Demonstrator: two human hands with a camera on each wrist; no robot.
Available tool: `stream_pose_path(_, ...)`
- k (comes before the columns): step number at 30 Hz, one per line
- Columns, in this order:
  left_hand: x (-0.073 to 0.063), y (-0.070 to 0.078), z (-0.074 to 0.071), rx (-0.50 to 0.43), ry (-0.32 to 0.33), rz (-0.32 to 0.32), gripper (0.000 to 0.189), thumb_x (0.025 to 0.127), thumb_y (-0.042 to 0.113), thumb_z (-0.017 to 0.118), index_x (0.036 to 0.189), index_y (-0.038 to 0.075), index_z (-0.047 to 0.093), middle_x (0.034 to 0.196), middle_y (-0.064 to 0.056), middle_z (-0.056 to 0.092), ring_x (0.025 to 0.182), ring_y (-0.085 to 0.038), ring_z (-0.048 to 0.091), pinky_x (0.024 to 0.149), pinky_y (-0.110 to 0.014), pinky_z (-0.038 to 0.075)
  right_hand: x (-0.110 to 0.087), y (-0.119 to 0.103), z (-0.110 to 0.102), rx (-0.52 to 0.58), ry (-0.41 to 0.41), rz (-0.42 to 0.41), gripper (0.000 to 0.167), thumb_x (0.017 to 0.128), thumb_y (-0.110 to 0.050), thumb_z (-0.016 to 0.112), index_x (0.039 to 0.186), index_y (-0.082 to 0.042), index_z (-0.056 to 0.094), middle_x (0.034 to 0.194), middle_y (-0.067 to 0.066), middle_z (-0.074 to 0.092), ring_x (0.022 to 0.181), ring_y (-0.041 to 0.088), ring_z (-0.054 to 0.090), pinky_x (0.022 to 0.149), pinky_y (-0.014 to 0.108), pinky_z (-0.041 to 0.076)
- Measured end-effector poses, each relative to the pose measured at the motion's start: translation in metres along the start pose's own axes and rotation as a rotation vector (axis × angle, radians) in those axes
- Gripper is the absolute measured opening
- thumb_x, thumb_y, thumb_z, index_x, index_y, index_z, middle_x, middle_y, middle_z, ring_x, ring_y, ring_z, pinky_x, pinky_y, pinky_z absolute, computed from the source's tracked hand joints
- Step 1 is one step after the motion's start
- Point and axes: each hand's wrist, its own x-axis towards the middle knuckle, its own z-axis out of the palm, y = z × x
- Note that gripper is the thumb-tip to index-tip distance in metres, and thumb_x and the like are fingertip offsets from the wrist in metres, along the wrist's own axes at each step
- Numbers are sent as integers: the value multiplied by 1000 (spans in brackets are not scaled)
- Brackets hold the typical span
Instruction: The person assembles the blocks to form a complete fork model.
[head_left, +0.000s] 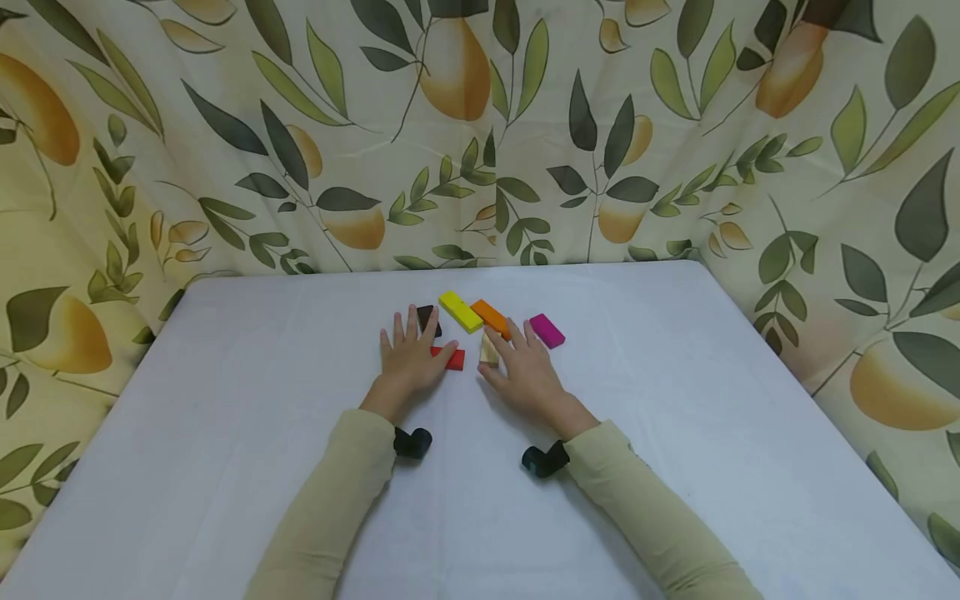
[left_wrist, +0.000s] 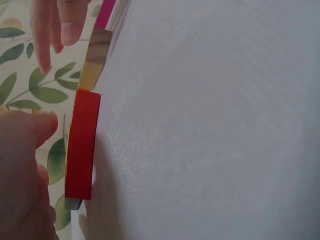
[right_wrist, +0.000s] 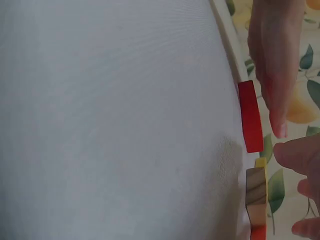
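Fabric [head_left: 450, 192] printed with leaves and fruit is hung behind the far edge of the white bench [head_left: 225, 458]. Six blocks are grouped near that edge, and both side edges are left well apart from them. Open room is offered to either side of the group, and a narrow gap is kept between the red block [head_left: 453, 360] and the wooden block [head_left: 489, 350]. The left hand [head_left: 411, 364] is held with fingers straight and spread, its thumb above the red block and its fingers partly covering the black block [head_left: 426, 317]. The right hand [head_left: 528, 371] is held loosely, gripping nothing, above the wooden block. The magenta block [head_left: 547, 331] is placed just right of its fingertips; beyond lie the orange block [head_left: 490, 317] and yellow block [head_left: 461, 311].
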Motion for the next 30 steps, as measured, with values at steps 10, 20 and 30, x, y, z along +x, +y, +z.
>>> stream_pose_path(10, 12, 8, 0, 8, 13, 10, 72, 91, 62, 26, 149, 24, 6, 151, -15, -10, 135, -39, -10, 105, -58, -4, 5, -2, 3, 28, 8, -62, 63, 87, -37, 59, 142, -17, 36, 146, 15, 27, 134, 41, 13, 105, 54, 19)
stream_pose_path(20, 29, 15, 3, 34, 11, 38, 72, 91, 61, 28, 149, 24, 5, 151, -14, -9, 136, -38, -11, 105, -57, -5, 8, 0, 4, 36, -8, -88, 60, 87, -32, 61, 140, -15, 39, 145, 15, 30, 134, 41, 17, 106, 53, 19)
stream_pose_path(30, 41, 21, 6, 89, 3, 52, 72, 91, 62, 26, 149, 25, 6, 152, -13, -6, 137, -34, -7, 106, -55, -5, 12, 1, 4, 35, -22, -146, 57, 88, -26, 61, 139, -10, 41, 144, 16, 32, 133, 36, 24, 107, 46, 20)
